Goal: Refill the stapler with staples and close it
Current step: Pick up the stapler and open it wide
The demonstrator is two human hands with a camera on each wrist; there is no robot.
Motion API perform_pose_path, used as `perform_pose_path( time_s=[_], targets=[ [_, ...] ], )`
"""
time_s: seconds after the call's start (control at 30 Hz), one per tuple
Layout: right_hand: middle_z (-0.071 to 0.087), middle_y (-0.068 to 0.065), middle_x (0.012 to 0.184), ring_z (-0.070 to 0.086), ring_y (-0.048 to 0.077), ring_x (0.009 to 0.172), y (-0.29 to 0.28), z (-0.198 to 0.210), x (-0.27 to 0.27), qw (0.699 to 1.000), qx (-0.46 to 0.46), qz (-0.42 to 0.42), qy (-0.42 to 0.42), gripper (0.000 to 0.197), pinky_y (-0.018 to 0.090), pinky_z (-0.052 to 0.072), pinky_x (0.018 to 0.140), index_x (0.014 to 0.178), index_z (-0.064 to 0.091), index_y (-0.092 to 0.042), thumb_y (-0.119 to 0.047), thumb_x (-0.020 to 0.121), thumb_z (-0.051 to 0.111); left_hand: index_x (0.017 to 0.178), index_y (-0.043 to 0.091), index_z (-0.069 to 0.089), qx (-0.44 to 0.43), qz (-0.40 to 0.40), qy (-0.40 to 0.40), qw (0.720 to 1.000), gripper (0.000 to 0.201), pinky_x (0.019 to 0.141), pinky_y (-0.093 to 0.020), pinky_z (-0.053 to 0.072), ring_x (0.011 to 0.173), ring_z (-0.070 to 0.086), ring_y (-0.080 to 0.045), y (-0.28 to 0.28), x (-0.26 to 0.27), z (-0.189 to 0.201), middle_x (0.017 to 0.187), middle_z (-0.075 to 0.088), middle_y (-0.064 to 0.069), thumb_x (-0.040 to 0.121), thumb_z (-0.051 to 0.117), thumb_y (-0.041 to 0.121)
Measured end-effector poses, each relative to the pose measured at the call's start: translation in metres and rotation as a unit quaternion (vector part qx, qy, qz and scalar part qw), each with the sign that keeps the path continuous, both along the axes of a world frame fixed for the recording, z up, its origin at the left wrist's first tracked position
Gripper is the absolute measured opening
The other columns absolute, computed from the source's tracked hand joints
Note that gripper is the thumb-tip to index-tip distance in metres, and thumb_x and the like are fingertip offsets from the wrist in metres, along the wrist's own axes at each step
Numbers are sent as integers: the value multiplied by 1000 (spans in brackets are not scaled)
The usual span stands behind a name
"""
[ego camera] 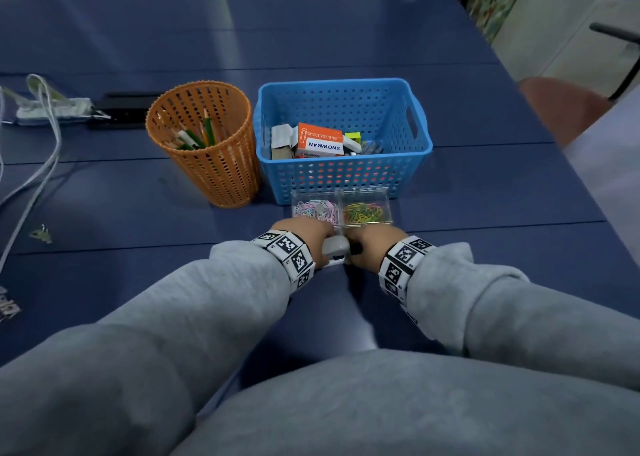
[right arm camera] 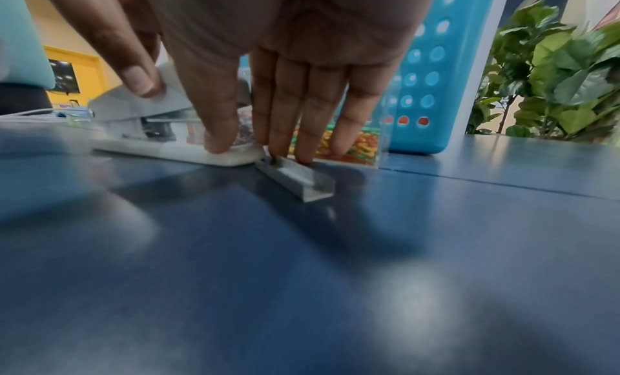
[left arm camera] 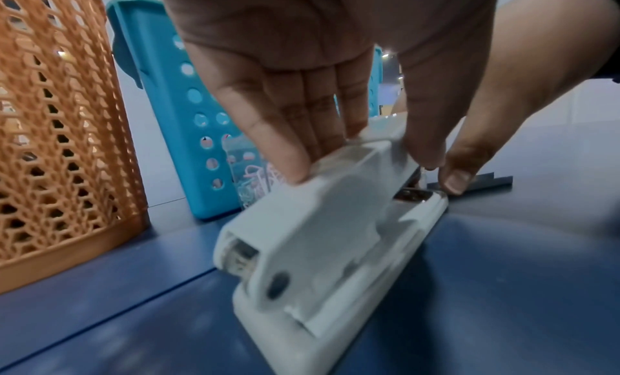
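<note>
A light grey stapler (ego camera: 335, 247) (left arm camera: 318, 235) (right arm camera: 134, 107) lies on the blue table close in front of me. My left hand (ego camera: 304, 235) (left arm camera: 362, 163) grips its top cover, fingers on one side and thumb on the other. The cover stands slightly raised, with a gap and bare metal showing at the front. A strip of staples (right arm camera: 298, 176) (left arm camera: 486, 183) lies flat on the table just past the stapler's front end. My right hand (ego camera: 367, 242) (right arm camera: 288, 131) points its straight fingers down: the index touches the stapler's base, two others rest on the strip.
A clear box of coloured paper clips (ego camera: 341, 208) stands just beyond my hands. Behind it is a blue basket (ego camera: 329, 178) with small boxes. An orange pen cup (ego camera: 207, 150) stands to its left. Cables (ego camera: 41, 144) trail along the table's left side.
</note>
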State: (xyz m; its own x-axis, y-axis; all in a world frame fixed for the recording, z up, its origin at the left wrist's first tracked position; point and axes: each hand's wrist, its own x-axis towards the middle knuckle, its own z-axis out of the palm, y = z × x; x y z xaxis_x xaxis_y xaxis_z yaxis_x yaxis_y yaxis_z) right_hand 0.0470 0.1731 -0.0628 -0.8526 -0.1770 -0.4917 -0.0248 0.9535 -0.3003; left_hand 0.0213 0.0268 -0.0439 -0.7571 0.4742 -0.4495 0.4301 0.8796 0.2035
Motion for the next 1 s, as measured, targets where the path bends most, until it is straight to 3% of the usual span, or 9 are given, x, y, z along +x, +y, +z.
perform_pose_path(
  time_s=[0.3,0.47,0.53,0.63,0.73,0.83,0.9,1.0],
  targets=[
    [68,8,103,60,31,96,-2,-10,5,999,-21,-40,7,26,29,42,73,102,60,-23,-28,77,60,104,28,58,52,3,6,999,24,74,-35,49,97,61,-27,-7,4,1,105,67,-2,80,56,30],
    [68,8,103,60,30,95,-3,-13,9,999,-15,-45,23,25,36,51,78,99,60,-19,-33,78,60,99,23,56,160,93,-15,983,33,83,-36,52,88,60,-25,-35,2,7,92,61,-1,70,71,26],
    [68,8,101,60,30,94,-4,-13,10,999,-13,-45,26,23,38,53,80,97,61,-20,-33,78,60,91,20,54,241,133,-29,961,32,78,-31,50,81,57,-20,-50,3,10,85,58,-1,66,75,15],
    [68,7,98,61,30,92,-6,-14,9,999,-2,-45,23,18,42,54,81,91,60,-22,-32,77,62,76,26,50,328,181,-32,926,37,63,-9,45,67,54,-9,-73,6,7,74,55,2,65,73,0],
    [68,7,98,60,29,91,-10,-15,7,999,9,-49,18,17,44,54,82,90,61,-23,-32,76,64,71,29,45,377,232,-32,896,44,54,-3,44,55,55,6,-94,11,-1,70,54,5,66,69,-8],
    [67,7,99,60,30,92,-12,-16,6,998,21,-52,14,19,42,54,83,92,62,-23,-32,76,64,70,26,45,353,250,-6,902,37,52,-12,45,53,53,0,-116,11,-7,66,55,4,67,70,-2],
    [67,7,100,60,30,92,-13,-16,6,998,27,-53,13,19,42,54,83,93,62,-22,-31,76,65,67,27,47,280,252,13,926,34,57,-26,45,60,54,-13,-132,8,-11,68,57,0,65,74,6],
    [67,8,101,60,30,93,-14,-16,6,998,29,-58,13,20,42,54,84,94,64,-22,-31,77,64,63,29,49,144,252,-1,957,33,68,-30,43,76,59,-24,-151,5,-20,74,60,-1,61,81,21]
  ],
)
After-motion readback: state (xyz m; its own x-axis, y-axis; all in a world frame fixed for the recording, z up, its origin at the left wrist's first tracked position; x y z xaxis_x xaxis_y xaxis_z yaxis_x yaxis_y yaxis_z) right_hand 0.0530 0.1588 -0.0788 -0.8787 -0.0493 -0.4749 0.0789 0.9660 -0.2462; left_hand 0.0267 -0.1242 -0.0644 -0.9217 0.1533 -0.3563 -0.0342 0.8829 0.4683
